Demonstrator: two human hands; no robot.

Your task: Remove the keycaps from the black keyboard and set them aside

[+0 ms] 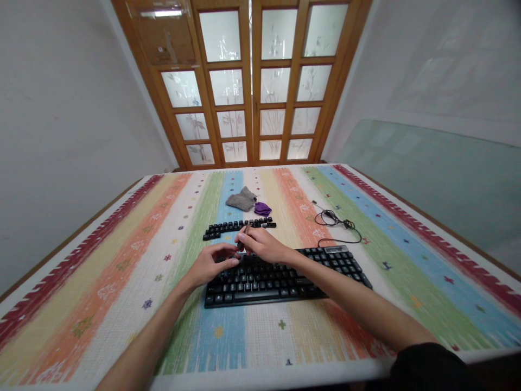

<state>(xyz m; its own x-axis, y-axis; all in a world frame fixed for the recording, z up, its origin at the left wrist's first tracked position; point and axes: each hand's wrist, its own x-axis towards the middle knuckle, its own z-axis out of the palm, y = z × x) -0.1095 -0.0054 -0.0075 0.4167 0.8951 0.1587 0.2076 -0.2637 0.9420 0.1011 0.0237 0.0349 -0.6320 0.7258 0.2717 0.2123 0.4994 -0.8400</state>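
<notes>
A black keyboard (260, 295) lies flat on the striped cloth in front of me. Above its upper left part, my left hand (214, 263) has thumb and index finger curled close together, near a small dark piece. My right hand (264, 244) meets it fingertip to fingertip, closed around a thin brownish item whose kind I cannot make out. Just beyond both hands, several loose black keycaps (223, 226) stand in rows on the cloth. The keyboard's top left area is partly hidden by my fingers.
A grey cloth (241, 200) and a folded purple cloth (262, 209) lie past the keycaps. To the right, the black cable (331, 219) is loosely coiled. The striped tablecloth (134, 271) covers the table, with wooden glass-paned doors (252, 87) at its far end.
</notes>
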